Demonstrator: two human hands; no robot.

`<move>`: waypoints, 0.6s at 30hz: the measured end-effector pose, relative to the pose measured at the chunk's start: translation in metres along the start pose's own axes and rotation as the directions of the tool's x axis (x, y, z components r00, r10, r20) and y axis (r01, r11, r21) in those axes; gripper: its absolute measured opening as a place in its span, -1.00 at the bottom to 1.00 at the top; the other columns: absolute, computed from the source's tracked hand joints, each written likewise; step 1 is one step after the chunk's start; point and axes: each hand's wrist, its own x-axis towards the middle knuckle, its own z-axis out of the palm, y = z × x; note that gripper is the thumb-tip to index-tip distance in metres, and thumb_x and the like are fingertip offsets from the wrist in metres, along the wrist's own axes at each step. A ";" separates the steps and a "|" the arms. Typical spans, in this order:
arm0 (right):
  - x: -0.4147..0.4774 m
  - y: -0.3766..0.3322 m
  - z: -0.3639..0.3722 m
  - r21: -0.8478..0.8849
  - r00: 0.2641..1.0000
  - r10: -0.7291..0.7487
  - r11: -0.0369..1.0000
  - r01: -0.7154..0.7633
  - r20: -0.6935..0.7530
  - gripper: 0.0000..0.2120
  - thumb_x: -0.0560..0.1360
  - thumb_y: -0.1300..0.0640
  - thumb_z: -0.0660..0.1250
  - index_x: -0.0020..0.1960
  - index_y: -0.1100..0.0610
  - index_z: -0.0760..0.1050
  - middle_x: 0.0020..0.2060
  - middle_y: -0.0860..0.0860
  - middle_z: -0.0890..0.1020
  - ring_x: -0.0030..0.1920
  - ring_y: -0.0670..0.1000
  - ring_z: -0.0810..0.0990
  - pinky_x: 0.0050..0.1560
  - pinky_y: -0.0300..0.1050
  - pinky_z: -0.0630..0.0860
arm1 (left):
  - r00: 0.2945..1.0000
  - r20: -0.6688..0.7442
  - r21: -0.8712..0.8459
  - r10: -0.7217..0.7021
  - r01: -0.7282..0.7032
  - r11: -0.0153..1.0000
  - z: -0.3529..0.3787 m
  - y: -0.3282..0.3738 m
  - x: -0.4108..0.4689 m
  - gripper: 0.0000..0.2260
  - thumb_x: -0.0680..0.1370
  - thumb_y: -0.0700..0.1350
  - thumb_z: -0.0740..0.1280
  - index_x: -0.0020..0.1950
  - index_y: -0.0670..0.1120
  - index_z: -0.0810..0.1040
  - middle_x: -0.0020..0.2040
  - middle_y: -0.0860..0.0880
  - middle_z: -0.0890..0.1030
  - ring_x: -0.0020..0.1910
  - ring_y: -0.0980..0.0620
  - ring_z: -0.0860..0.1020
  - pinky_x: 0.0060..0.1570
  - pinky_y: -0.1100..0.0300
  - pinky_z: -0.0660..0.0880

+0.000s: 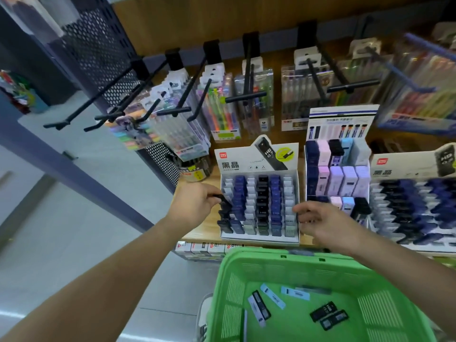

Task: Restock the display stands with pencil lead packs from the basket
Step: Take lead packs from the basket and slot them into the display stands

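A black lead pack (223, 199) was pinched by the left hand (195, 203) at the leftmost column of the display stand (259, 239). The right hand (320, 220) was curled by the stand's right edge, grip couldn't be told tbh. More packs (272, 296) were seen in the green basket (232, 287).

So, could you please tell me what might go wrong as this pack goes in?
The left hand pinches a black pack over the leftmost column of the display stand, where other black packs lean unevenly; pushing it in could knock them askew. That column holds white packs further back, so colours may get mixed. The stand sits near the front edge of the shelf; a hard press might slide it toward the green basket.
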 end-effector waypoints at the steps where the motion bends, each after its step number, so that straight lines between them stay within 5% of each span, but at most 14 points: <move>1: 0.001 0.000 0.000 0.017 1.000 0.002 1.000 -0.002 -0.004 -0.71 0.57 0.23 0.33 0.20 -0.07 0.46 0.08 -0.05 0.56 0.03 -0.05 0.57 -0.17 -0.21 0.50 | 1.000 0.011 -0.002 0.004 -0.004 1.000 0.000 -0.002 0.000 -0.86 0.53 -0.10 0.39 0.06 0.01 0.69 -0.03 0.06 0.70 -0.07 0.08 0.57 -0.10 0.38 0.35; 4: 0.002 0.000 0.000 0.039 1.000 0.005 0.999 -0.005 -0.014 -0.73 0.57 0.25 0.32 0.18 -0.05 0.48 0.04 -0.06 0.56 0.00 -0.06 0.59 -0.17 -0.20 0.52 | 0.998 0.049 -0.022 0.029 -0.028 0.999 0.002 -0.006 -0.003 -0.85 0.53 -0.12 0.39 0.06 0.00 0.69 -0.05 0.04 0.70 -0.14 0.11 0.53 -0.20 0.51 0.27; 9: 0.001 -0.003 0.000 0.001 0.998 -0.043 0.999 0.043 -0.041 -0.65 0.57 0.25 0.31 0.24 -0.11 0.45 0.01 -0.07 0.57 0.00 0.03 0.62 -0.17 -0.20 0.55 | 0.990 0.105 0.017 0.099 -0.101 0.995 0.008 -0.005 -0.004 -0.78 0.60 -0.16 0.28 0.20 -0.02 0.63 0.08 -0.03 0.68 0.05 -0.06 0.60 0.06 0.17 0.47; 14: -0.002 -0.006 0.001 -0.087 0.997 -0.064 0.994 0.061 -0.033 -0.60 0.58 0.21 0.30 0.36 -0.11 0.45 0.14 -0.04 0.52 -0.01 0.13 0.66 -0.32 -0.25 0.50 | 0.995 0.093 -0.015 0.042 -0.041 0.999 0.015 0.001 -0.001 -0.83 0.59 -0.18 0.29 0.15 -0.09 0.59 -0.01 -0.07 0.67 -0.01 -0.08 0.60 0.03 0.10 0.50; 18: -0.002 -0.004 0.002 -0.096 0.997 -0.066 0.993 0.062 -0.039 -0.60 0.59 0.23 0.28 0.40 -0.01 0.45 0.18 -0.01 0.52 -0.44 -0.16 0.53 -0.50 -0.37 0.36 | 0.993 0.071 0.034 0.091 -0.093 0.995 0.017 0.002 0.001 -0.80 0.58 -0.19 0.30 0.16 -0.09 0.64 0.08 -0.04 0.66 0.06 -0.03 0.58 0.11 0.17 0.44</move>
